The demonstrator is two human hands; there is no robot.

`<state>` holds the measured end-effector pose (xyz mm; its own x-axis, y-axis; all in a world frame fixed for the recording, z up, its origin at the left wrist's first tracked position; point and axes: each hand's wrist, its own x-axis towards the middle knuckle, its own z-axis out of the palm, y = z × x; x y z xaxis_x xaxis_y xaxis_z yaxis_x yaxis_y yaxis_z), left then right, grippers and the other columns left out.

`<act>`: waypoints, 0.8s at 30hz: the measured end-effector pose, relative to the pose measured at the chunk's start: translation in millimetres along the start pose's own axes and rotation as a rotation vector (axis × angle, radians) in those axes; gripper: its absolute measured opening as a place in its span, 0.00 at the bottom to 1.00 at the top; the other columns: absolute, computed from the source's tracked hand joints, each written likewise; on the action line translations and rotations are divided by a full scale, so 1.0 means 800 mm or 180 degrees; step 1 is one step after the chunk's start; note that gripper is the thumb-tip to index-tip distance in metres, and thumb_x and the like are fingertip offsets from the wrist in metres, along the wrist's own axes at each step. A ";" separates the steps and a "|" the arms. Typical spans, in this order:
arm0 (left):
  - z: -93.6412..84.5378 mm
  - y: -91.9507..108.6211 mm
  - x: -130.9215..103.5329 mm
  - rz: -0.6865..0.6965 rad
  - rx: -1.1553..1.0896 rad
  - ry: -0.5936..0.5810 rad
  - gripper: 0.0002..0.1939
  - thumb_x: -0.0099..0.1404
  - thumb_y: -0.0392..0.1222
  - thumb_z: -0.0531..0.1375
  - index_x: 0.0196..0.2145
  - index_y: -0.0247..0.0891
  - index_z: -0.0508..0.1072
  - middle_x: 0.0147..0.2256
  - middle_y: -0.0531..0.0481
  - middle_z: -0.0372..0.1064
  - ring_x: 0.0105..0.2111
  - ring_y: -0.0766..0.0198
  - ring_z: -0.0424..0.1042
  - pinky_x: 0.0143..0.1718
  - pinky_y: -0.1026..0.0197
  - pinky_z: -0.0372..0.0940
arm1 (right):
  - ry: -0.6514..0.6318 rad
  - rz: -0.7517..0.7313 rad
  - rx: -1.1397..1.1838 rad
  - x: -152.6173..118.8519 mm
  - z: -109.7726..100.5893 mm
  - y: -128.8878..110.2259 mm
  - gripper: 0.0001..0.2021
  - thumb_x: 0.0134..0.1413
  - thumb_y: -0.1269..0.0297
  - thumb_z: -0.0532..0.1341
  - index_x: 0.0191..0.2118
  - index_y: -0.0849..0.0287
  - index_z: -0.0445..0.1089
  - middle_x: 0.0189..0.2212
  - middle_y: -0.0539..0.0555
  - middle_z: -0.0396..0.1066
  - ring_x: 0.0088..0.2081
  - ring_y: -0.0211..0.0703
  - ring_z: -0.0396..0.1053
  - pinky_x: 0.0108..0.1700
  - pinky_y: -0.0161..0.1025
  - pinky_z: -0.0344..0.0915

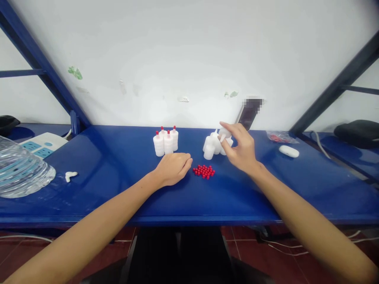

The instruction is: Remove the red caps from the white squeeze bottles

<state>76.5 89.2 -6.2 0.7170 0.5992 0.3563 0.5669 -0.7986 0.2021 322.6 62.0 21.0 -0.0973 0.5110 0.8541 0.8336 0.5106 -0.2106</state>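
Note:
My right hand (240,148) is closed on a white squeeze bottle (225,132), which is tilted with its bare nozzle pointing left and down. Just below and behind it stands a cluster of white squeeze bottles (209,151) with uncapped nozzles. My left hand (175,169) is a closed fist, low over the table, back of the hand up; whatever its fingers hold, if anything, is hidden. To the right of this fist lies a loose patch of small red caps (203,171). Behind the fist several red-capped bottles (159,146) stand upright close together.
A phone (248,114) leans against the wall. On the right lie a bag of red pieces (281,137) and a white oval case (289,151). White earbuds (70,175), a power strip (44,144) and a large clear water bottle (23,169) are on the left of the blue table (97,201).

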 end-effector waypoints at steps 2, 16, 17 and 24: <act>0.001 -0.001 -0.001 -0.0080 0.0327 -0.0233 0.11 0.73 0.43 0.46 0.34 0.39 0.62 0.26 0.52 0.66 0.23 0.61 0.63 0.23 0.59 0.46 | -0.0090 0.0166 0.0137 -0.004 0.003 0.003 0.16 0.62 0.60 0.57 0.55 0.54 0.64 0.42 0.56 0.72 0.41 0.47 0.71 0.46 0.47 0.68; 0.001 -0.007 0.000 0.0164 0.0659 -0.0450 0.12 0.73 0.42 0.48 0.34 0.37 0.66 0.30 0.48 0.70 0.26 0.61 0.68 0.24 0.60 0.54 | -0.0542 0.0211 -0.0072 -0.004 0.008 0.007 0.12 0.64 0.58 0.57 0.47 0.55 0.73 0.44 0.57 0.75 0.46 0.52 0.70 0.51 0.51 0.63; 0.000 -0.006 0.001 0.0182 0.0719 -0.0430 0.12 0.73 0.42 0.48 0.34 0.37 0.66 0.30 0.49 0.70 0.25 0.61 0.68 0.24 0.60 0.53 | -0.0583 0.0230 -0.0083 -0.005 0.009 0.007 0.11 0.64 0.58 0.57 0.46 0.55 0.73 0.44 0.56 0.76 0.46 0.52 0.70 0.51 0.51 0.62; -0.020 0.073 -0.017 0.1549 0.1003 0.0606 0.10 0.69 0.41 0.52 0.34 0.39 0.72 0.29 0.48 0.69 0.27 0.61 0.68 0.26 0.56 0.60 | -0.0819 0.0163 -0.0174 -0.008 0.013 0.011 0.12 0.64 0.57 0.56 0.38 0.54 0.75 0.42 0.56 0.77 0.47 0.53 0.67 0.50 0.53 0.59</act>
<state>93.4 33.7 15.2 0.8553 0.1257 0.5027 0.3060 -0.9054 -0.2943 324.9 70.4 8.6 -0.1833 0.6978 0.6925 0.8684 0.4450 -0.2185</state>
